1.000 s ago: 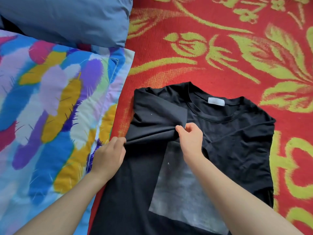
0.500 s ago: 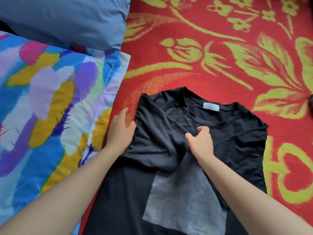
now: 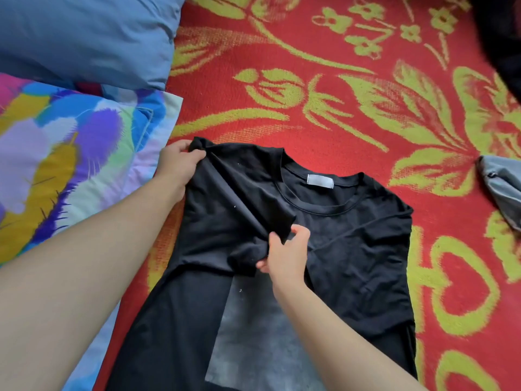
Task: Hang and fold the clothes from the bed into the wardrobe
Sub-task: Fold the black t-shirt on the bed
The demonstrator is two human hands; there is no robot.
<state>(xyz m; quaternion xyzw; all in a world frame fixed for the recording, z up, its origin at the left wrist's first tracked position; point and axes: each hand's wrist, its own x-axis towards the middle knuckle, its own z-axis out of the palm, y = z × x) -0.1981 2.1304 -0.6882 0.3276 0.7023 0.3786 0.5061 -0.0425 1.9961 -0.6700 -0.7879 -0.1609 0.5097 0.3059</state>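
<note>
On red bed cover w/ green flowers (image 3: 338,122), black cotton T-shirt (image 3: 352,249) lies w/ long axis 12–6 o'clock, collar at 12. L hand (image 3: 179,162) grips its shoulder at 10 o'clock; R hand (image 3: 286,255), at centre, pinches folded-in sleeve (image 3: 245,258).

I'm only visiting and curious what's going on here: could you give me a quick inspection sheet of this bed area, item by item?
Surface: red blanket with yellow-green flowers.
Job's things: black T-shirt lies flat, collar away from the person, sleeve on their left folded inward; grey garment at the right edge.
Clutter: blue pillow and colourful pillow at left.
Hands: left hand grips the T-shirt's shoulder; right hand pinches the folded sleeve.
Cables: nothing seen.
Surroundings: dark blurred shape top right, cannot tell what.
</note>
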